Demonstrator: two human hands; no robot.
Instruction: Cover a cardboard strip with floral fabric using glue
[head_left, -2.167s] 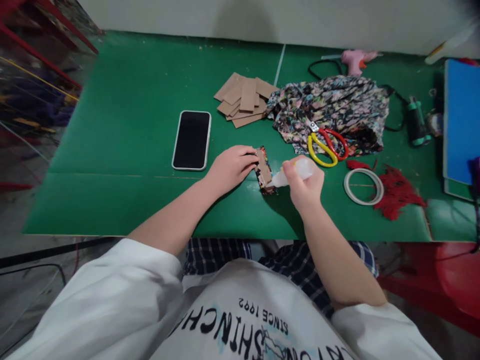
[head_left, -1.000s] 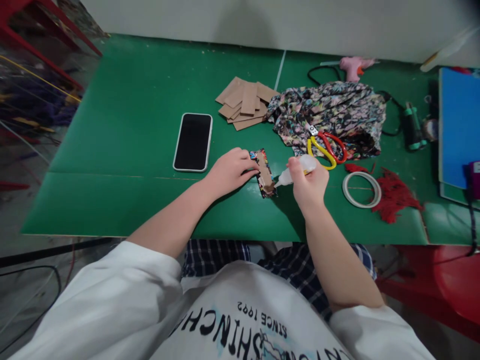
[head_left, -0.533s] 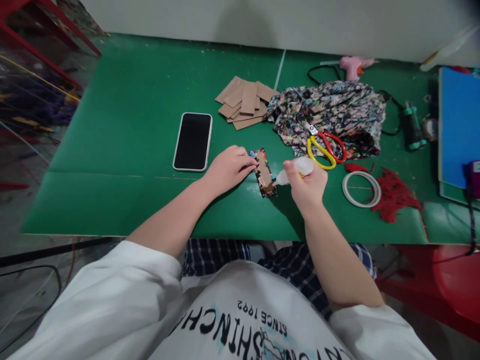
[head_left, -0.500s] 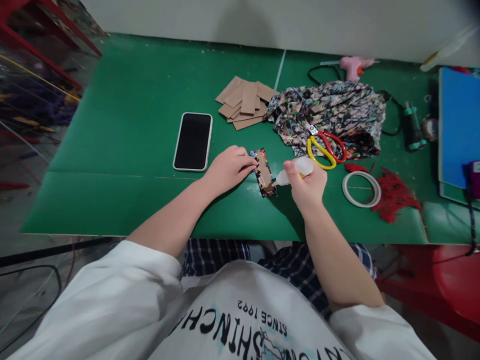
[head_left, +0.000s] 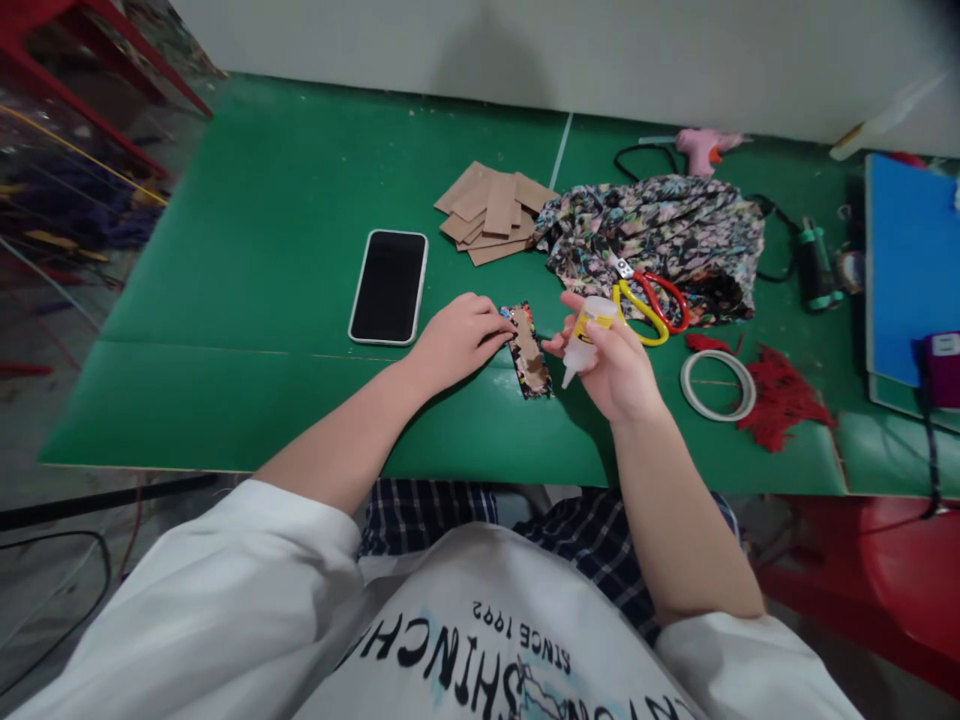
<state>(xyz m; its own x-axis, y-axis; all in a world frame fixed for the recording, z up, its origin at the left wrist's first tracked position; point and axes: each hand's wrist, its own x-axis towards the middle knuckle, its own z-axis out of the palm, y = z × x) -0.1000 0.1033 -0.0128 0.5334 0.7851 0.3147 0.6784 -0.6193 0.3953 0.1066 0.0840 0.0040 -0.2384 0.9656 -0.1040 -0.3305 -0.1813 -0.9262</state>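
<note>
A small cardboard strip [head_left: 529,355] with floral fabric folded over its edges lies on the green tabletop. My left hand [head_left: 469,335] has its fingertips pressed together on the strip's upper left edge. In my right hand [head_left: 619,370] is a small white glue bottle [head_left: 591,335] with a yellow label, its nozzle tilted down just right of the strip and apart from it. Beyond that hand, scissors [head_left: 656,300] with red and yellow handles rest on crumpled floral fabric [head_left: 667,225].
A phone [head_left: 388,288] lies left of my hands, and loose cardboard pieces [head_left: 495,205] are piled behind the strip. To the right are a roll of tape [head_left: 718,385], red scraps [head_left: 784,405], a pink glue gun [head_left: 701,150] and a blue board [head_left: 907,270].
My right hand has turned palm up and drawn the bottle's nozzle away from the strip, exposing the yellow label. My left hand stays at the strip's edge.
</note>
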